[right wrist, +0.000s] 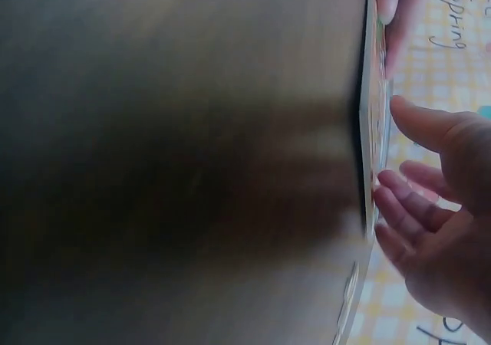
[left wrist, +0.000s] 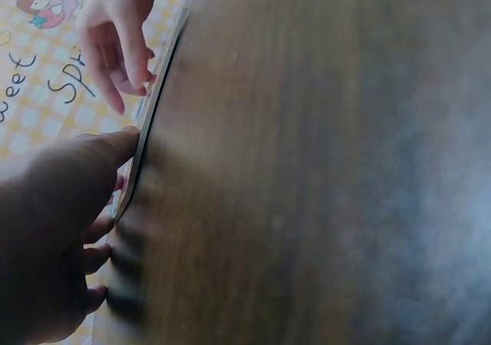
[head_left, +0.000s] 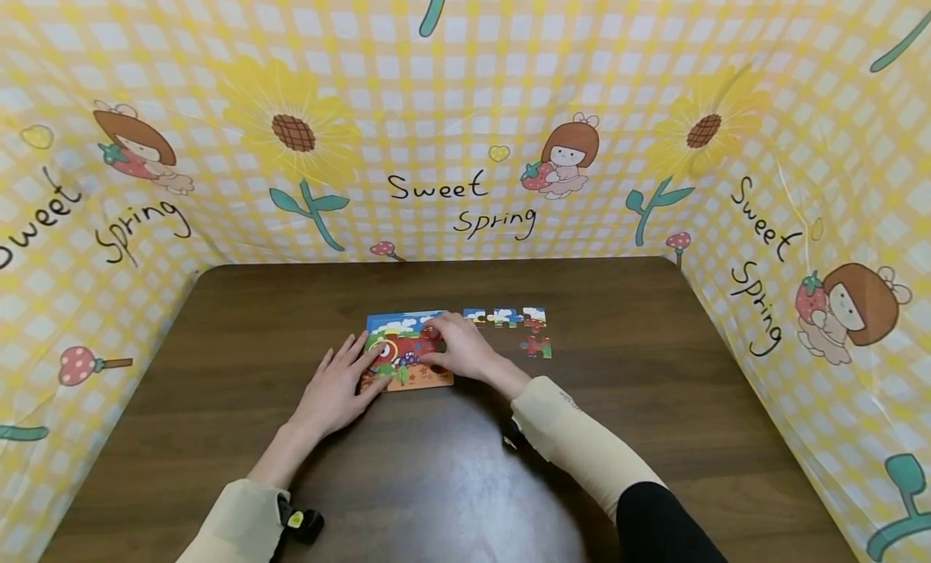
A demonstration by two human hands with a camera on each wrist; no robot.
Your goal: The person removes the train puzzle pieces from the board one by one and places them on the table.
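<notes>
A jigsaw puzzle board (head_left: 414,382) with a bright cartoon picture of red, blue, green and orange lies flat on the table. My left hand (head_left: 333,395) rests along its left side, fingers spread and thumb on the lower edge. My right hand (head_left: 465,346) is over the right part of the board, fingers slightly bent. In the right wrist view, the thumb and fingers of the right hand (right wrist: 437,199) stand apart, fingertips right at the board's surface. No piece shows between them. The board (left wrist: 149,107) appears edge-on in the left wrist view.
Several loose jigsaw pieces (head_left: 505,317) lie in a row right of the board, and joined red and green pieces (head_left: 537,347) sit below them. Yellow checked cloth (head_left: 451,127) hangs round the back and sides of the brown table (head_left: 407,482).
</notes>
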